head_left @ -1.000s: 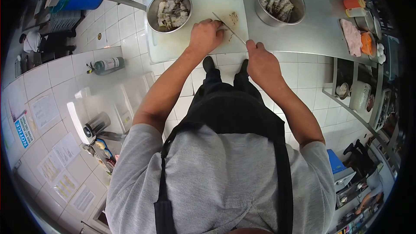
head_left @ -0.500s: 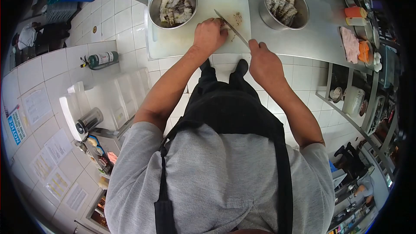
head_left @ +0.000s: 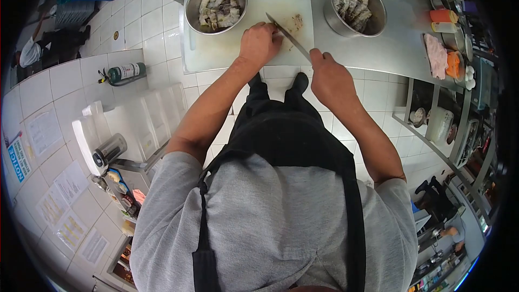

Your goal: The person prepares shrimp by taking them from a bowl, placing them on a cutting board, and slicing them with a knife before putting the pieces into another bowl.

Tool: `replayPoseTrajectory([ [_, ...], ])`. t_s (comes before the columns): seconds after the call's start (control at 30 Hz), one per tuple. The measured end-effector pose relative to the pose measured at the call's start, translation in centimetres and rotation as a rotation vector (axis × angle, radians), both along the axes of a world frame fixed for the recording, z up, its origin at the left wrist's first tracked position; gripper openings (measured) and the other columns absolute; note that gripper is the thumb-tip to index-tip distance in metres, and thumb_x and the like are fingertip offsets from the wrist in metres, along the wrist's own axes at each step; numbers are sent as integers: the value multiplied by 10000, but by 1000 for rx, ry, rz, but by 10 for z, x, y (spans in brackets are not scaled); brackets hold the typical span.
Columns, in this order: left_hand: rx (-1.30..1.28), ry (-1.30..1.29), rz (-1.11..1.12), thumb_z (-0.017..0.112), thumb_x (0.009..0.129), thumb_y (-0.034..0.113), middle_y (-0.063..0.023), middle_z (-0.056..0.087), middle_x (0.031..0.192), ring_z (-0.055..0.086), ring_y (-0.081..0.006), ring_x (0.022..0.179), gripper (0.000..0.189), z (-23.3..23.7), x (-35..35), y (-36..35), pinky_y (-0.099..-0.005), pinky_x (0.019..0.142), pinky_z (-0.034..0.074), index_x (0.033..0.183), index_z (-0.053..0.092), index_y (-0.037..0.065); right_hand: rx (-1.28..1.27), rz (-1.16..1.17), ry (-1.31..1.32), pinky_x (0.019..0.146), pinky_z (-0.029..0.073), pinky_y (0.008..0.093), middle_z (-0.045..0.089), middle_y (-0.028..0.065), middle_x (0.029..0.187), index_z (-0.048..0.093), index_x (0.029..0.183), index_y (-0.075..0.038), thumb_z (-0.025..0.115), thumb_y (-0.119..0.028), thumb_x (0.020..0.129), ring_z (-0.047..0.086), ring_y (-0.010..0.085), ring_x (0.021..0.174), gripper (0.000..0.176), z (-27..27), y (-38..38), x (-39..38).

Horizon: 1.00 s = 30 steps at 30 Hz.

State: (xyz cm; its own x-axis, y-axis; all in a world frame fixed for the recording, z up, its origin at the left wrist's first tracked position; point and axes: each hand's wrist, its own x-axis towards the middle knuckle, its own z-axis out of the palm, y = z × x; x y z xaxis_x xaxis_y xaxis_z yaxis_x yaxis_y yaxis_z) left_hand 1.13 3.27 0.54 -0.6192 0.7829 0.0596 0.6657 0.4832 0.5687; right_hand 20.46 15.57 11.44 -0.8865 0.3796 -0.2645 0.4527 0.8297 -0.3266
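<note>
One white cutting board (head_left: 224, 48) lies on the steel bench (head_left: 378, 48), and two round steel bowls stand near its far end. The left bowl (head_left: 216, 6) sits on the board's far left corner. The right bowl (head_left: 355, 8) stands on the bare bench just beside the board's right edge. Both are filled with pale cut pieces of meat or fish.

There is one knife (head_left: 287, 34). Its blade slants across the board's near right part, tip pointing away and to the left. The right hand (head_left: 330, 80) has its fingers clamped around the handle at the bench edge, with the forearm bent back toward the body.

The left hand (head_left: 260, 43) rests knuckles-up on the board just left of the blade, arm stretched forward. Its fingers are curled together and tucked under; what they press on is hidden. A small brownish scrap of food (head_left: 295, 21) lies on the board just beyond the blade.
</note>
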Motion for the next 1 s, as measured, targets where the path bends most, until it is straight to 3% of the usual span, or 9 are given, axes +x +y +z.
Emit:
replayPoseTrajectory([
  [0.17,-27,-15,-50,742,864,209,-204,742,950,739,-403,904,239,7,2,-4,-495,850,600,1019,791,34,-24,1,32,733,617,514,673,252,1015,535,1167,-13,586,-7,920,740,449,839,253,-28,-1,-17],
  [0.47,-72,17,-36,701,858,169,-196,730,942,730,-402,876,242,6,-1,-11,-504,823,599,1039,787,34,-45,37,-39,738,619,507,683,240,982,535,1145,-11,568,-18,935,745,435,838,213,6,-3,2],
  [0.67,-39,54,-82,715,863,176,-187,733,920,733,-402,864,237,4,2,-11,-506,817,600,1040,776,31,-54,17,55,731,618,506,676,238,957,538,1135,-10,568,-20,930,741,440,829,207,-27,-1,-21],
  [0.87,2,-3,17,740,865,188,-191,743,928,735,-402,859,209,4,4,-13,-507,803,599,1000,764,30,-79,18,3,739,617,513,687,254,971,549,1133,2,571,-12,928,743,443,840,206,4,-3,-1],
  [1.0,-13,0,-22,739,879,189,-196,755,948,742,-396,869,199,3,5,-15,-490,800,603,997,761,30,-90,8,-42,742,616,519,686,257,971,546,1134,6,572,-5,926,741,446,838,209,-14,-8,-5],
])
